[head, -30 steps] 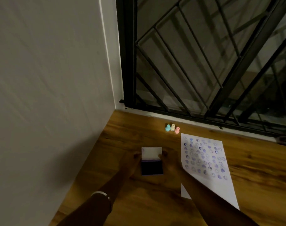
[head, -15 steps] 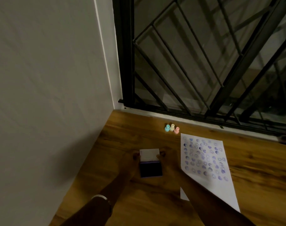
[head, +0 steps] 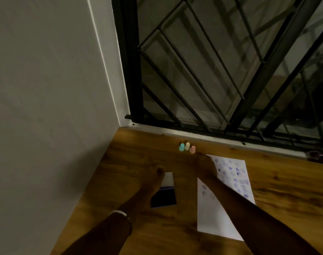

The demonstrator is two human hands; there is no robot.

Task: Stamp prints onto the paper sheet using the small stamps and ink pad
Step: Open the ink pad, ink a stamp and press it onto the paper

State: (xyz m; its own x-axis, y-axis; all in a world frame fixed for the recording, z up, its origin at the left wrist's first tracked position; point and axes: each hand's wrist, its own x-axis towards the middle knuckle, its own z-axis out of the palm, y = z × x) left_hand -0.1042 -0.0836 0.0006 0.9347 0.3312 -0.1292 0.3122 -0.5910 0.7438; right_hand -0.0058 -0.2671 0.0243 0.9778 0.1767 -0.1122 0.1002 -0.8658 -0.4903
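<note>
Here, left hand flat against the open ink pad, right hand over the paper sheet, grip unclear.

Head camera looks steeply down onto the floor corner.

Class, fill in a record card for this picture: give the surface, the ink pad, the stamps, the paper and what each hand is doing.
Surface: wooden floor beside a grille
Ink pad: lid open, lying flat
Stamps: three, teal, cream and pink, upright in a row near the grille
Paper sheet: far half covered with purple prints, near half mostly blank
Left hand: resting at the ink pad's open lid
Right hand: over the paper's far corner, fingertips just short of the pink stamp, holding nothing
</note>
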